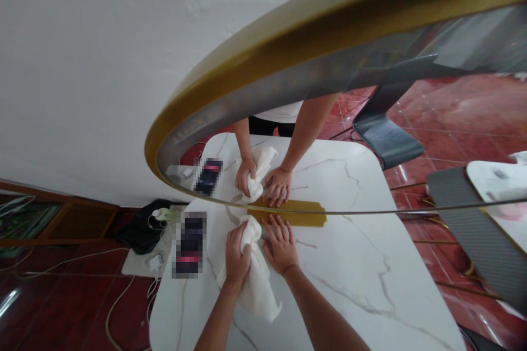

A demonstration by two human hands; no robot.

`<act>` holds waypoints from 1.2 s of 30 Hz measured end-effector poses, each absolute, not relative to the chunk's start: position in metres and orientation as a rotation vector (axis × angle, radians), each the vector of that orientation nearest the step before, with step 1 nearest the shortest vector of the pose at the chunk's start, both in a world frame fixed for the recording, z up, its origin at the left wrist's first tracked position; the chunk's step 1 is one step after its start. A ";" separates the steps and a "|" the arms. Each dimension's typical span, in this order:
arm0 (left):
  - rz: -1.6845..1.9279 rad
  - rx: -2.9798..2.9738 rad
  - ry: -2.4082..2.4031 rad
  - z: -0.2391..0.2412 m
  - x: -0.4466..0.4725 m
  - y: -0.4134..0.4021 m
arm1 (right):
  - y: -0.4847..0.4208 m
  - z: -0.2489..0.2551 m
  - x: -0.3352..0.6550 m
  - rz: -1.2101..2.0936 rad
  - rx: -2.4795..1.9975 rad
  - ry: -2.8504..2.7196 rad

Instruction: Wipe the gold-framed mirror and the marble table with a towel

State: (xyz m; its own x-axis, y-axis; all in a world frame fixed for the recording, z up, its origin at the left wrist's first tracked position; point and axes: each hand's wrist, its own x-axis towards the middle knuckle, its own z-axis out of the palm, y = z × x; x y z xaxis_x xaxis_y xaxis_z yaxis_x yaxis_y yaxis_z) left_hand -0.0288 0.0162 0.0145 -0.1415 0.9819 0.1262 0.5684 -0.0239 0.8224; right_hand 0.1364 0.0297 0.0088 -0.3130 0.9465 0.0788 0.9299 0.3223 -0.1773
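My left hand (236, 255) is closed round a white cloth (257, 285) and presses its bunched end against the foot of a round gold-framed mirror (247, 60). The mirror stands on a white marble table (370, 285) on a flat gold base (304, 218). My right hand (282, 244) lies flat on the table with fingers spread, fingertips at the edge of that base. The glass shows the reflection of both hands and the cloth.
A pixelated dark phone-like thing (189, 244) lies on the table's left side. On the red tiled floor at left are a black bag (142, 227), chargers and loose cables. A grey chair (473, 225) stands at right.
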 end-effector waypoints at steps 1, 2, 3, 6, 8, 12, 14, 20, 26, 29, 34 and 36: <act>1.042 1.637 1.714 0.016 -0.029 0.017 | 0.030 0.009 0.137 0.142 -1.730 -2.415; 1.029 1.650 1.683 0.018 -0.030 0.016 | 0.030 0.008 0.137 0.139 -1.728 -2.419; 1.006 1.675 1.643 0.019 -0.030 0.016 | 0.030 0.008 0.137 0.140 -1.723 -2.424; 0.905 1.813 1.465 0.023 -0.031 0.012 | 0.030 0.007 0.138 0.158 -1.703 -2.435; 0.937 1.846 1.434 0.022 -0.031 0.009 | 0.030 0.007 0.138 0.165 -1.701 -2.437; 1.198 1.607 1.786 0.015 -0.029 0.010 | 0.030 0.007 0.137 0.156 -1.729 -2.414; 1.201 1.535 1.903 0.012 -0.028 0.013 | 0.030 0.008 0.136 0.162 -1.728 -2.408; 1.028 1.675 1.747 0.016 -0.027 0.018 | 0.030 0.009 0.136 0.159 -1.731 -2.408; 0.896 1.790 1.454 0.025 -0.035 0.013 | 0.030 0.009 0.138 0.157 -1.710 -2.444; 1.029 1.713 1.498 0.022 -0.038 0.010 | 0.030 0.010 0.138 0.158 -1.721 -2.432; 1.249 1.299 1.843 0.013 -0.043 0.024 | 0.030 0.011 0.136 0.153 -1.742 -2.411; 1.266 1.210 1.855 0.013 -0.045 0.039 | 0.030 0.010 0.136 0.149 -1.744 -2.410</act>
State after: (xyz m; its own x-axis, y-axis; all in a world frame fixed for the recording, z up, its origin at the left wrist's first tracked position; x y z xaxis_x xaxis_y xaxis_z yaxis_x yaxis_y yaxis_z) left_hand -0.0447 0.0392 0.0130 -0.4191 0.9076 0.0262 0.3552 0.1374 0.9246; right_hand 0.1356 0.0299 0.0104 -0.3055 0.9494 0.0729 0.9332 0.3138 -0.1749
